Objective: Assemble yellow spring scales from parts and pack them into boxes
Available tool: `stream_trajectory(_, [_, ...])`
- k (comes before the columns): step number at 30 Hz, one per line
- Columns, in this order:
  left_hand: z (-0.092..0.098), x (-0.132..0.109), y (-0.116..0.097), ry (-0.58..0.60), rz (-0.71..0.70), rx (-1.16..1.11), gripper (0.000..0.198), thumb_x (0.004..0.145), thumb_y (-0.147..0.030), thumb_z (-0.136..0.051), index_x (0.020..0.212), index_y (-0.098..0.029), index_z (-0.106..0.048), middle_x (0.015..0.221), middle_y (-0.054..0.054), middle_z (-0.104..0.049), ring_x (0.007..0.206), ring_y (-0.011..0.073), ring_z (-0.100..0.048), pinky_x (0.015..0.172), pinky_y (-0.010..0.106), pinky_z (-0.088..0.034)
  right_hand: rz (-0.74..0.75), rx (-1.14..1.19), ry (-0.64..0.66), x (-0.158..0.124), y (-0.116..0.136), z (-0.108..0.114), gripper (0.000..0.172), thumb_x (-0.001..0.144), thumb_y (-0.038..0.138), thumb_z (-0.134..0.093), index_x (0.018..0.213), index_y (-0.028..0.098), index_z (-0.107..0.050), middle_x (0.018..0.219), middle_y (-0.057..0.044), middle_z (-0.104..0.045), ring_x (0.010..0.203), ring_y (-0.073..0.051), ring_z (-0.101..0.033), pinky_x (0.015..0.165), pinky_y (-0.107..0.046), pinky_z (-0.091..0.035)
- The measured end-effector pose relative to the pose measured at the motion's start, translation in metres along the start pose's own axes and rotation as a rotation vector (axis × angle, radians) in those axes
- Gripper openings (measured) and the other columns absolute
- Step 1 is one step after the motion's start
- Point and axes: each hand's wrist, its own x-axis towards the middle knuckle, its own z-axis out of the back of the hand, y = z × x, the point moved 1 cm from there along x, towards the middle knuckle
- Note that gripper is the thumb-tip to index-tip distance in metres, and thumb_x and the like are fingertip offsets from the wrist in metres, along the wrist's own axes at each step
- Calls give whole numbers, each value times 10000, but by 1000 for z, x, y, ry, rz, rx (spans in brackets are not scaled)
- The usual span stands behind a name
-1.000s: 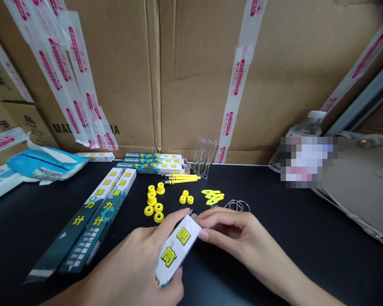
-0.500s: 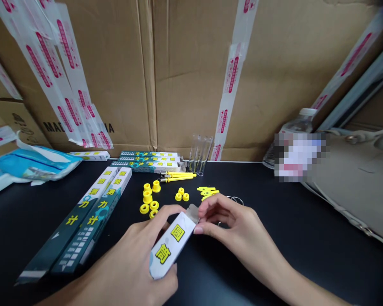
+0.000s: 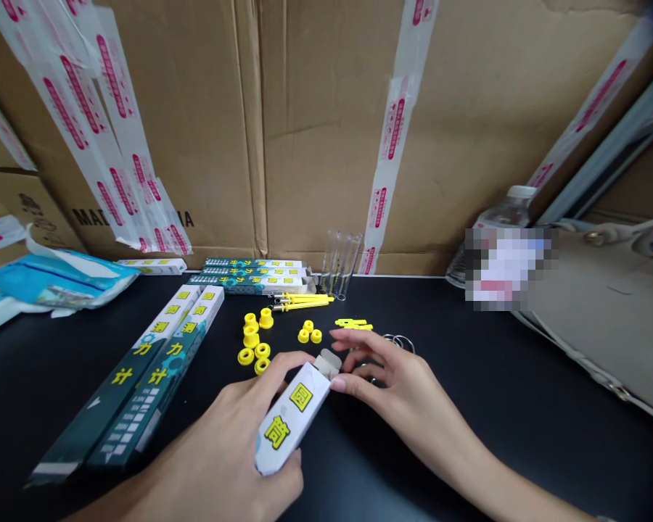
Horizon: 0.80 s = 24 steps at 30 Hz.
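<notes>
My left hand [image 3: 250, 428] is wrapped round a narrow white box [image 3: 291, 420] with yellow characters, tilted up to the right. The box's upper end is open, with a grey-white flap [image 3: 329, 357] sticking out. My right hand [image 3: 389, 370] is beside that end, its thumb tip at the box's corner and its other fingers spread apart above the flap. Beyond the hands lie yellow flanged rings [image 3: 251, 336], three small yellow caps [image 3: 310, 333], flat yellow pieces [image 3: 353, 324] and metal rings [image 3: 405, 342], partly behind my right hand.
Two long printed boxes [image 3: 157, 355] lie at the left. Farther back are stacked boxes [image 3: 250, 279], yellow rods with springs [image 3: 305, 300] and clear tubes [image 3: 340, 264]. A blue packet [image 3: 59, 275] lies far left; a bottle [image 3: 514, 206] and beige bag [image 3: 609, 290] stand right.
My right fingers have lifted off the flap and spread apart, leaving more of it in view. The box and my left hand have barely moved.
</notes>
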Motion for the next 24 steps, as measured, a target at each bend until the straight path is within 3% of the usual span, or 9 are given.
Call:
stream_trajectory(3, [0, 0, -1, -2, -5, 7, 674, 736, -158, -536, 1384, -327, -459, 1020, -26, -694, 898, 182, -678, 824, 235, -537, -39, 120, 62, -1, 2, -1, 389, 747, 340, -826, 1100, 203, -737, 951, -51, -754, 846, -209, -711, 801, -337, -596])
stream_trajectory(11, [0, 0, -1, -6, 21, 7, 676, 737, -160, -540, 1385, -331, -452, 977, -30, -688, 857, 176, -676, 776, 217, -529, 5, 200, 54, -4, 8, -3, 302, 733, 326, -859, 1003, 212, -785, 931, -32, -781, 812, -173, -718, 808, -285, -597])
stream_trajectory(15, [0, 0, -2, 8, 70, -9, 664, 745, -187, -555, 1383, -350, -469, 987, -26, -683, 858, 180, -678, 754, 215, -525, -107, 305, 69, -1, 4, -2, 395, 657, 352, -904, 1004, 200, -793, 839, -15, -773, 775, -155, -703, 797, -270, -595])
stream_trajectory(19, [0, 1, 1, 64, 103, -23, 688, 760, -219, -562, 1420, -365, -436, 1066, -8, -686, 933, 200, -682, 791, 237, -534, -208, 360, 148, 3, 0, -1, 424, 692, 357, -884, 1072, 203, -774, 970, -38, -794, 898, -168, -723, 885, -278, -572])
stream_trajectory(24, [-1, -1, -1, 116, 132, -56, 711, 750, -233, -567, 1436, -357, -430, 1153, 14, -688, 1020, 221, -677, 823, 256, -543, -83, 258, 149, -1, -2, -4, 330, 770, 304, -819, 1080, 216, -745, 925, -20, -773, 882, -170, -726, 843, -277, -585])
